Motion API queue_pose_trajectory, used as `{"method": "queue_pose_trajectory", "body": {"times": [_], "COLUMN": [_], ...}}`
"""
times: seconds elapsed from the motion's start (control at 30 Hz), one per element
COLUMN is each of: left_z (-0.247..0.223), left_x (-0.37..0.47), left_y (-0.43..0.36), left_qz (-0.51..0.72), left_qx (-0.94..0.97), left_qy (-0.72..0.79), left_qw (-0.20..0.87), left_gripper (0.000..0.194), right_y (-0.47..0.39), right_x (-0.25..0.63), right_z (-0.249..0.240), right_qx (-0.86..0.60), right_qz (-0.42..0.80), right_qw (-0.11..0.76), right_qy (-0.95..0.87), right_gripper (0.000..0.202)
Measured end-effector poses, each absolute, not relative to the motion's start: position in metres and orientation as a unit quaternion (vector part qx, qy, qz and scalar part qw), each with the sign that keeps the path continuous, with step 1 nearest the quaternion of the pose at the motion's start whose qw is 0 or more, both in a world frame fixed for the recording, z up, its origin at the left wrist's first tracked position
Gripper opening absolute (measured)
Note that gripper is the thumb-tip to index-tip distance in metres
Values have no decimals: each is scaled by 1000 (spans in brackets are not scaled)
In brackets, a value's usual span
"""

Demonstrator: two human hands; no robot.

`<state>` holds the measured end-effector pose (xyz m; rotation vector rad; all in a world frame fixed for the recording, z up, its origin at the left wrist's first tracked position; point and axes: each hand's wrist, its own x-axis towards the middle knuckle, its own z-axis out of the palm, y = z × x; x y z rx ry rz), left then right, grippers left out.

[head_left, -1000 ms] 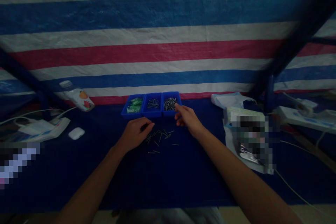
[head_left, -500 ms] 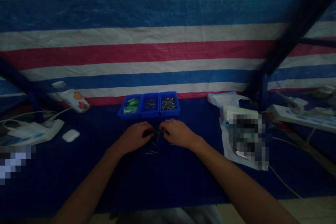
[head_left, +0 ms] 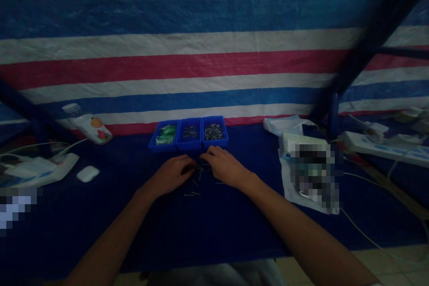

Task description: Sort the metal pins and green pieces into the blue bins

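Some thin metal pins [head_left: 200, 173] lie loose on the dark blue desk [head_left: 167, 232], between the two hands and a bit nearer the person. The left hand [head_left: 176, 172] is curled, with its thumb and fingers bent close to the pins. The right hand [head_left: 226, 165] is bent over too, with its fingers pointing down just in front of the right tray [head_left: 224, 142]. I cannot tell if either hand has hold of a pin, because the fingertips are hidden.

The pins are skinny and lie every which way, so one could slip out of the fingers or roll off under a palm. The light is dim, so a pin could be missed. The hands are close together, so they could bump and push the pins apart. The right hand is so near the right tray that a knuckle could knock it, and the little metal bits [head_left: 214, 132] in it could spill. The middle tray [head_left: 188, 146] has thin metal bits too, and it sits right beside, so a dropped pin could get mixed in with the wrong ones.
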<state>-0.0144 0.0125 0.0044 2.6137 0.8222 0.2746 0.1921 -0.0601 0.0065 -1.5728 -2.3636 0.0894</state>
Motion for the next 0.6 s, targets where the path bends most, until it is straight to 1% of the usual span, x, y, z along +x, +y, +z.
{"method": "queue_pose_trajectory", "body": {"times": [0.13, 0.3, 0.43, 0.57, 0.6], "left_z": [2, 3, 3, 2, 1], "left_x": [-15, -15, -14, -13, -13], "left_y": [14, 13, 13, 14, 15], "left_qz": [103, 112, 109, 110, 111], "left_qx": [928, 925, 926, 920, 919], "left_qy": [292, 297, 297, 311, 312], "left_qw": [205, 207, 206, 210, 212], "left_gripper": [14, 12, 12, 12, 12], "right_y": [-57, -53, -53, -50, -49], "right_x": [193, 193, 192, 192, 193], "right_z": [8, 11, 14, 16, 16], "right_qx": [-511, -490, -486, -469, -469], "right_qz": [110, 210, 302, 379, 400], "right_qw": [228, 327, 389, 468, 485], "right_qy": [-821, -780, -722, -646, -621], "right_gripper": [42, 29, 24, 12, 11]}}
